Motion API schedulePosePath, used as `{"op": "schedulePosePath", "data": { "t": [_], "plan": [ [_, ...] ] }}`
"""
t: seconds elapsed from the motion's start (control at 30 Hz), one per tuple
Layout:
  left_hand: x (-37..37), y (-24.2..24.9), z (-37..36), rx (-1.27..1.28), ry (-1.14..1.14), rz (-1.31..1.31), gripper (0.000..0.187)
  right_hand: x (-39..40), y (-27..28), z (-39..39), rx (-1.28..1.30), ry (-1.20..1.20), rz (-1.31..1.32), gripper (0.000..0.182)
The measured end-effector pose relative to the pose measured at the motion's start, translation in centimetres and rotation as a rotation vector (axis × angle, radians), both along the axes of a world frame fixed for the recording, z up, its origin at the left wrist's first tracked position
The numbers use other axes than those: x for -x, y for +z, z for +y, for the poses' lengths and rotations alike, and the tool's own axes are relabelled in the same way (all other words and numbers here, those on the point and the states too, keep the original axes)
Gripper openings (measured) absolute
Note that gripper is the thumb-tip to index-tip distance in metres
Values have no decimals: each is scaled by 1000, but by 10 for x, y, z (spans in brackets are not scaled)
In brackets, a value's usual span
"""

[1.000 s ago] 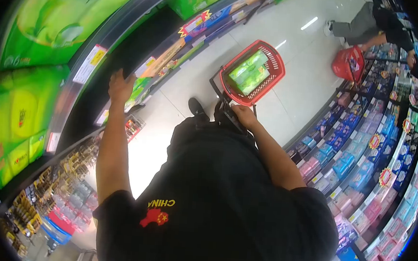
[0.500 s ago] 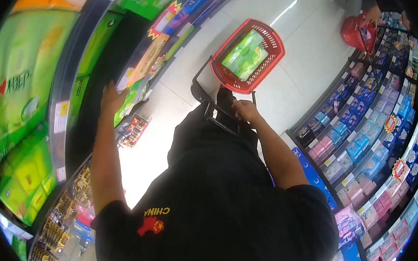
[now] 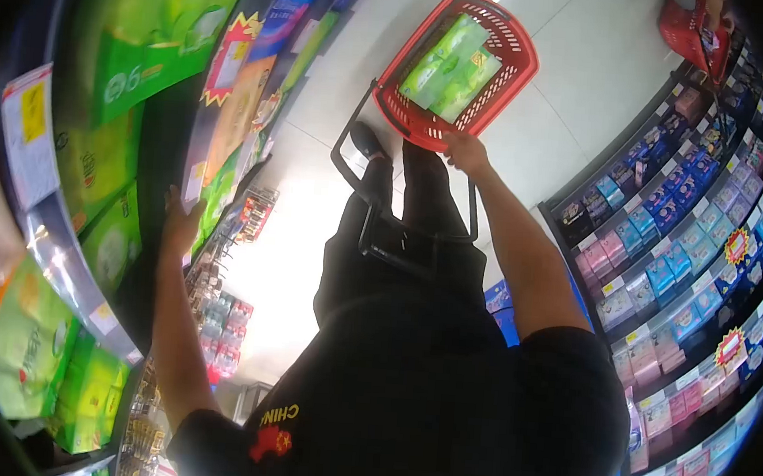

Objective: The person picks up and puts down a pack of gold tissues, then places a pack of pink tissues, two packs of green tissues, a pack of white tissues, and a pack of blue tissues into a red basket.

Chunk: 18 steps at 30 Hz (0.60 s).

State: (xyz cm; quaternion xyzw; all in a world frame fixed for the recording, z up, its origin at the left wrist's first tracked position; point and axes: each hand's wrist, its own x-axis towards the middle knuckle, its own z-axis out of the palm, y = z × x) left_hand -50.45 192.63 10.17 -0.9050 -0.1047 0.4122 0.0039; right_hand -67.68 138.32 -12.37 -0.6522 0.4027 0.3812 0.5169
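My right hand [image 3: 466,153] is closed at the near rim of a red plastic shopping basket [image 3: 518,74], where its black handle [image 3: 348,175] also reaches back toward my legs. Inside the basket lie green packs [image 3: 451,69] that look like tissues. On the left, my left hand [image 3: 182,217] reaches to the shelf with thumb and fingers apart and nothing in them. Its fingertips are right by the shelf edge, near a small green pack [image 3: 216,198].
Large green packs [image 3: 166,28] fill the left shelves, with price labels [image 3: 32,129] along the edges. Rows of pink and blue packs [image 3: 662,275] line the right shelf. Another person's hand [image 3: 714,9] is beside a second red basket [image 3: 686,36] at top right.
My right hand has moved forward to the basket rim, and the handle has spread out over my legs. The view has shifted along the left shelf, my left hand staying beside it.
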Motion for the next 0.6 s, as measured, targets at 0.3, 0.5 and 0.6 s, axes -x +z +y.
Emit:
{"op": "schedulePosePath", "data": {
  "t": [0.3, 0.5, 0.6],
  "plan": [
    [2, -7, 19, 29, 80, 29, 82, -3, -142, -36, -19, 19, -236, 33],
    [-1, -3, 4, 2, 188, 39, 79, -63, -145, -39, -20, -496, 39, 46],
    [-3, -2, -3, -24, 220, 47, 78, -86, -180, -49, 126, -513, 113, 48]
  ]
}}
